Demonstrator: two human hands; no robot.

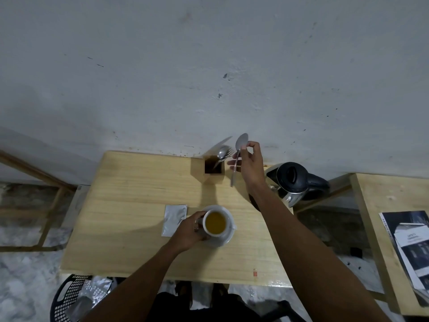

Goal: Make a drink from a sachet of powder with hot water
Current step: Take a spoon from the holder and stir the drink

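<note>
- Head view: spoon (pixel 238 156) pinched in right hand (pixel 249 166), bowl up toward wall, handle down
- left hand (pixel 189 231) wrapped around cup (pixel 216 223) of yellow liquid on saucer (pixel 226 238)
- sachet (pixel 174 219) flat, long axis front-to-back
- wooden holder (pixel 212 170) with cutlery

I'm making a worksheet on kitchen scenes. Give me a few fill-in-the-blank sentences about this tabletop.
1. The right hand holds a ____.
2. The cup stands on a white ____.
3. Left of the cup lies a silver ____.
4. The black-lidded ____ stands at the right edge of the table.

Missing words: spoon; saucer; sachet; kettle
</note>
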